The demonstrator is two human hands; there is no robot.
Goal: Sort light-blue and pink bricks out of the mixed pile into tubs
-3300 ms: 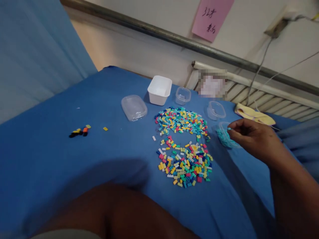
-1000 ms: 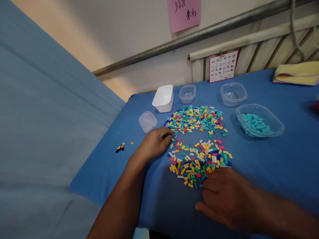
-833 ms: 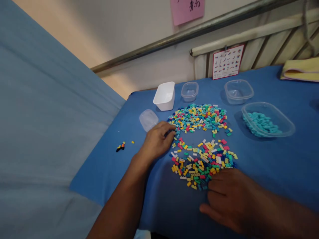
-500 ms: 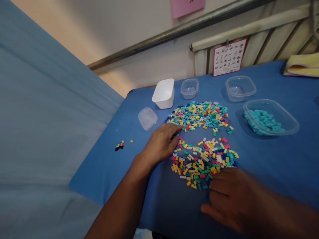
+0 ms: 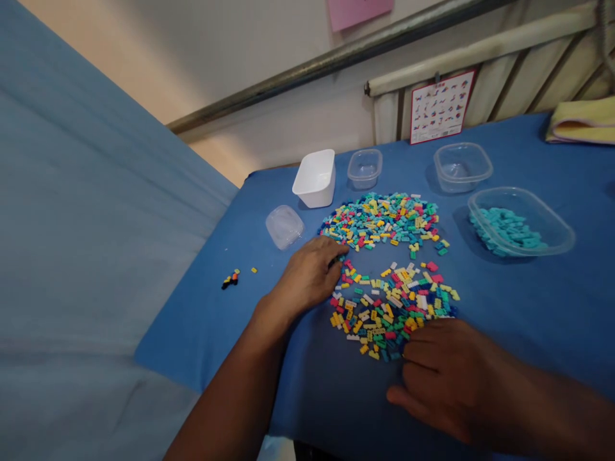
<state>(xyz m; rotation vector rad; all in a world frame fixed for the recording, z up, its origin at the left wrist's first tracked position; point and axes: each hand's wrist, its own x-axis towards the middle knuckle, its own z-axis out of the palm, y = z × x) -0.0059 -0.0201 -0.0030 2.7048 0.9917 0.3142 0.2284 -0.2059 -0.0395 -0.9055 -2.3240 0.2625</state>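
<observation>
Two heaps of small toy building bricks lie on the blue cloth, a far, mostly teal heap [image 5: 384, 218] and a near mixed-colour heap [image 5: 384, 301]. My left hand [image 5: 312, 272] rests at the heaps' left edge, its fingers bent and its thumb apart from the forefinger. A few bricks show by its fingertips. Over the right front of the near heap, my right hand [image 5: 442, 374] has its fingers bent down onto the bricks and its thumb stretched out to the left. The tips of those fingers are partly hidden, and no held brick shows.
A clear tub with turquoise bricks [image 5: 521, 221] stands at right. Behind are a white tub [image 5: 314, 179], a small clear tub [image 5: 365, 169] and another clear tub [image 5: 462, 168]. At left lie a clear lid-like piece [image 5: 284, 227] and several dark and yellow pieces [image 5: 230, 280].
The view has shifted very slightly, so everything sits a little higher in the picture. Both hands stay nearly where they were against the bricks.
</observation>
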